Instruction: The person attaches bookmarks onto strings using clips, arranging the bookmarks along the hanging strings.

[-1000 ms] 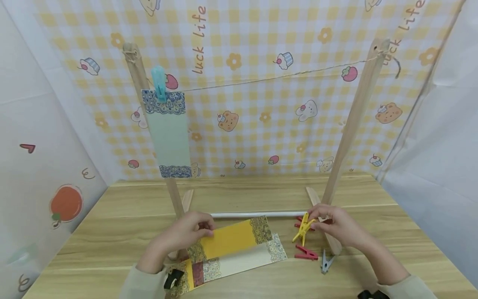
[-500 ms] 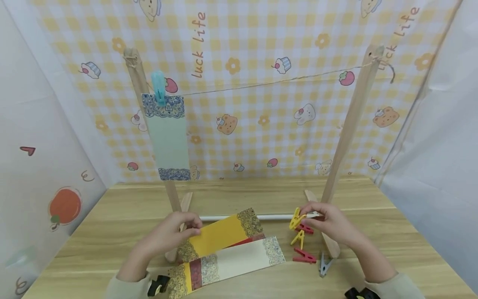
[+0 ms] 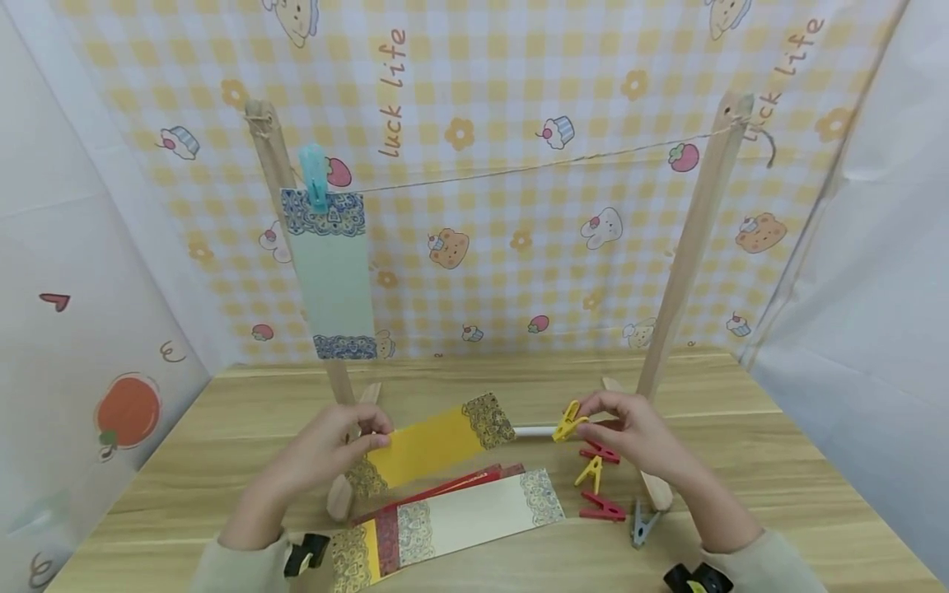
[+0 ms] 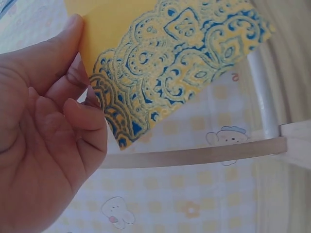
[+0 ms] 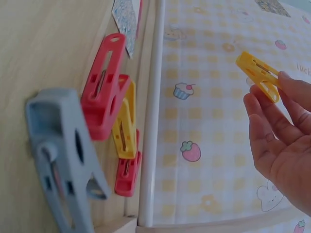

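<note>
"So, what does the left hand (image 3: 337, 436) have?"

"A yellow paper strip with dark lace-patterned ends (image 3: 433, 445), pinched at one end between thumb and fingers, slanting across toward the right hand (image 3: 623, 428)."

"And that right one?"

"Thumb and fingers are clamped on a small yellow plastic clothespin (image 3: 568, 422), held near the strip's free end, apart from it."

"What lies close by?"

"Below the right hand, on the wood-grained desk (image 3: 741, 461): a red plastic clothespin (image 3: 600, 451), a second yellow clothespin (image 3: 591, 473), another red clothespin (image 3: 602, 506) and a grey plastic clothespin (image 3: 641, 525). Below and rightward of the left hand, a cream paper strip with patterned ends (image 3: 482, 515) tops a fanned pile, a red paper strip (image 3: 485, 476) showing beneath."

"Farther off?"

"Beyond and above both hands, a thin twine line (image 3: 504, 173) spans two pale wooden posts (image 3: 685, 239). Above the left hand, a light-blue plastic clothespin (image 3: 315, 177) holds a pale green paper strip with blue-patterned ends (image 3: 334, 284). Behind hangs a yellow-and-white checked cloth (image 3: 504, 91)."
</note>
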{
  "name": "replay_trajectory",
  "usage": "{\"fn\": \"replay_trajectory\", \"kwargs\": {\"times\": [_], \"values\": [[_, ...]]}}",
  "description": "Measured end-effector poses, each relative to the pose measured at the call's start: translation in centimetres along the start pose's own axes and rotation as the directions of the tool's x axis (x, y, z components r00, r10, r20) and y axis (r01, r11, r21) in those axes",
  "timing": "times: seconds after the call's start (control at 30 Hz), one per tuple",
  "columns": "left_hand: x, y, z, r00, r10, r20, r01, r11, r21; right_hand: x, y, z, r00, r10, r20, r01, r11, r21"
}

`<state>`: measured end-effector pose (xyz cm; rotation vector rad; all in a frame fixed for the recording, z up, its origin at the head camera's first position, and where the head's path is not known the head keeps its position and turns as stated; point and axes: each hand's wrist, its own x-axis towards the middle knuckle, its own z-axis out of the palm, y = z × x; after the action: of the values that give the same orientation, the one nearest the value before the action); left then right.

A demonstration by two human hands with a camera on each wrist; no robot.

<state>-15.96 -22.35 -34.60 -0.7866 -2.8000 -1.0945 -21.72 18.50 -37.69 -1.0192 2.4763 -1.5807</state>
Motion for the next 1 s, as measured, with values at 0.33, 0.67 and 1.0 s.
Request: {"fn": "replay_trajectory", "kwargs": {"times": [0.33,0.67,1.0], "values": [[0.1,0.7,-1.2,0.996,-0.013,-0.091,0.015,1.0,0.021,1.4,-1.7,0.9,0.995,0.068,-0.068,-0.065,0.997,0.05],[-0.7,0.8,-2.2,0.975,-0.036,-0.218,0.04,0.999,0.012,3.4,-3.8,1.4,0.998,0.028,-0.06,-0.023,0.996,0.086],[-0.7,0.2,-2.1,0.93,0.015,-0.367,-0.006,1.0,0.027,5.8,-6.5,1.6,0.996,-0.045,-0.082,0.055,0.99,0.131]]}}
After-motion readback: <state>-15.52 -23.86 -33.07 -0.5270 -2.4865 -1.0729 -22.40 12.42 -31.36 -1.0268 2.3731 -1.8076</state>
